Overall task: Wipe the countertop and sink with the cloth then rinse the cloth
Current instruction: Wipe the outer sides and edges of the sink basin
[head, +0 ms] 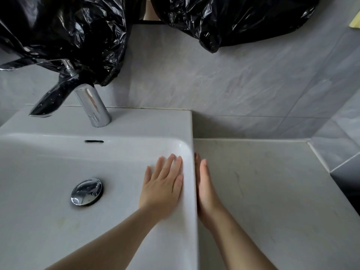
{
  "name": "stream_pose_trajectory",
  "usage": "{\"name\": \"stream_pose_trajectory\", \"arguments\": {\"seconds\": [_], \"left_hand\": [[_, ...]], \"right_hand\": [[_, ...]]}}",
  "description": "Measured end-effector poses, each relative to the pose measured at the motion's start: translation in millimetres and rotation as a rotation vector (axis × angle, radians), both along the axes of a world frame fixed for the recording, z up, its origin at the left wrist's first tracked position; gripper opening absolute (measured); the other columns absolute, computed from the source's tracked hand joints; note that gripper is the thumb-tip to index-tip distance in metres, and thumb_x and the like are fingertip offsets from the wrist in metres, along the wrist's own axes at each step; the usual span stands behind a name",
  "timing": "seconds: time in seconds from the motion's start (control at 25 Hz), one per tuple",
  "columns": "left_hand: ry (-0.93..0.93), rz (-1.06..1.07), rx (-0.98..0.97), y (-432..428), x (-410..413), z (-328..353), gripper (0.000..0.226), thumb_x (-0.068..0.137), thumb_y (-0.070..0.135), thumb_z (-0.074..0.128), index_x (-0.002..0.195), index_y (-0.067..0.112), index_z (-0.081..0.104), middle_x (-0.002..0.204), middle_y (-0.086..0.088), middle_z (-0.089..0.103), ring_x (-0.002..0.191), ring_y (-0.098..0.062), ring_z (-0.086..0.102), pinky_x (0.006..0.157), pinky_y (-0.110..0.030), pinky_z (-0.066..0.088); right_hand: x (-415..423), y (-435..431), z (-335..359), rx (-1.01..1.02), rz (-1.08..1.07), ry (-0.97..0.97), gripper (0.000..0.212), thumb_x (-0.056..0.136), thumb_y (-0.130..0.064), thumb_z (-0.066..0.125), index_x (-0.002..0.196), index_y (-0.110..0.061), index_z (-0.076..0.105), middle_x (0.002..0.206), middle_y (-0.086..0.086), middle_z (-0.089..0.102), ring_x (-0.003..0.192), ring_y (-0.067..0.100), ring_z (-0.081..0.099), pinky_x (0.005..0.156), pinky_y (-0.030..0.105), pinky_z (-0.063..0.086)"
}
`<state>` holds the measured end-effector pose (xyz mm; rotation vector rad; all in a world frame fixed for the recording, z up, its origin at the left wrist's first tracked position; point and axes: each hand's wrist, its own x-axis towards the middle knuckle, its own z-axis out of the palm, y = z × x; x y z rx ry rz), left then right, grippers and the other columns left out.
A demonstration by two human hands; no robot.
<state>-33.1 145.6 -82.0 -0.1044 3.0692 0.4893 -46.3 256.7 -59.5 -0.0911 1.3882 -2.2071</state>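
A white ceramic sink (136,121) fills the left half of the head view, with a chrome drain plug (86,191) in its basin. My left hand (162,186) lies flat and empty on the inner right wall of the basin, fingers spread. My right hand (205,190) rests edge-on against the outer right side of the sink, above the pale countertop (272,201), fingers straight and holding nothing. No cloth is in view.
A chrome tap (93,106) stands at the back of the sink, partly draped by a black plastic bag (64,36). A second black bag (233,20) hangs at the upper right. Grey tiled wall (233,80) runs behind; the countertop ends at the right edge.
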Motion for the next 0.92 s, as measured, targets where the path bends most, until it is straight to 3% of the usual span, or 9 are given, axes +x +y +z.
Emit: {"name": "stream_pose_trajectory", "arguments": {"seconds": [0.12, 0.24, 0.36, 0.44, 0.56, 0.64, 0.8, 0.92], "left_hand": [[-0.041, 0.049, 0.038, 4.6, 4.6, -5.4, 0.055, 0.087, 0.047, -0.01, 0.14, 0.039, -0.019, 0.153, 0.018, -0.017, 0.141, -0.01, -0.018, 0.114, -0.035, -0.009], [-0.011, 0.056, 0.031, 6.1, 6.5, -3.6, 0.057, 0.079, 0.049, -0.017, 0.135, 0.042, -0.023, 0.15, 0.021, -0.019, 0.141, -0.009, -0.017, 0.114, -0.033, -0.008], [-0.01, 0.063, 0.029, 6.8, 6.8, -3.1, 0.05, 0.093, 0.041, -0.004, 0.141, 0.04, -0.018, 0.153, 0.019, -0.017, 0.141, -0.008, -0.018, 0.115, -0.033, -0.008], [-0.002, 0.067, 0.032, 7.2, 7.4, -2.1, 0.049, 0.097, 0.038, 0.002, 0.143, 0.039, -0.016, 0.153, 0.018, -0.016, 0.141, -0.009, -0.018, 0.115, -0.034, -0.008], [0.012, 0.059, 0.03, 7.2, 7.6, -2.9, 0.05, 0.094, 0.04, -0.002, 0.143, 0.039, -0.015, 0.153, 0.018, -0.015, 0.141, -0.008, -0.018, 0.116, -0.034, -0.009], [0.003, 0.063, 0.031, 7.0, 7.6, -3.4, 0.05, 0.096, 0.039, 0.0, 0.143, 0.039, -0.015, 0.154, 0.018, -0.015, 0.141, -0.009, -0.018, 0.116, -0.034, -0.008], [0.006, 0.069, 0.033, 6.8, 8.5, -2.8, 0.05, 0.098, 0.037, 0.006, 0.144, 0.038, -0.013, 0.154, 0.018, -0.013, 0.142, -0.009, -0.016, 0.116, -0.034, -0.007], [0.011, 0.057, 0.02, 6.9, 7.3, -4.8, 0.052, 0.093, 0.042, -0.003, 0.143, 0.039, -0.015, 0.154, 0.018, -0.013, 0.142, -0.009, -0.016, 0.116, -0.034, -0.007]], "right_hand": [[14.8, 0.9, -3.4, -0.074, -0.056, -0.023, 0.049, 0.085, -0.055, 0.024, 0.109, -0.032, 0.06, 0.11, -0.02, 0.067, 0.108, -0.005, 0.057, 0.104, 0.021, 0.035], [-28.1, -8.9, 1.5, -0.04, -0.038, -0.021, 0.057, 0.097, -0.052, 0.013, 0.095, -0.027, 0.065, 0.089, -0.014, 0.074, 0.089, -0.001, 0.065, 0.094, 0.022, 0.043], [-54.8, -15.9, 1.1, -0.05, -0.038, 0.002, 0.066, 0.098, -0.054, 0.01, 0.095, -0.027, 0.07, 0.097, -0.005, 0.073, 0.1, 0.011, 0.064, 0.099, 0.029, 0.043], [-39.3, -12.5, -14.7, -0.051, 0.001, 0.01, 0.065, 0.097, -0.056, 0.012, 0.11, -0.025, 0.067, 0.116, 0.001, 0.068, 0.116, 0.016, 0.058, 0.105, 0.032, 0.039], [-1.4, -3.2, -37.5, -0.078, -0.001, 0.049, 0.064, 0.092, -0.057, 0.022, 0.135, -0.017, 0.048, 0.134, 0.002, 0.057, 0.127, 0.012, 0.049, 0.107, 0.027, 0.036], [-7.3, -2.2, -34.1, -0.101, 0.029, 0.017, 0.066, 0.092, -0.06, 0.023, 0.132, -0.017, 0.051, 0.131, 0.001, 0.059, 0.126, 0.012, 0.051, 0.108, 0.028, 0.036], [-39.8, -11.1, 0.5, -0.036, -0.003, -0.006, 0.067, 0.097, -0.055, 0.011, 0.096, -0.021, 0.069, 0.096, -0.001, 0.074, 0.097, 0.011, 0.066, 0.089, 0.024, 0.048], [-8.7, -6.1, -5.1, -0.067, -0.018, -0.001, 0.055, 0.093, -0.052, 0.021, 0.102, -0.024, 0.067, 0.103, -0.008, 0.073, 0.104, 0.006, 0.063, 0.095, 0.021, 0.046]]}}
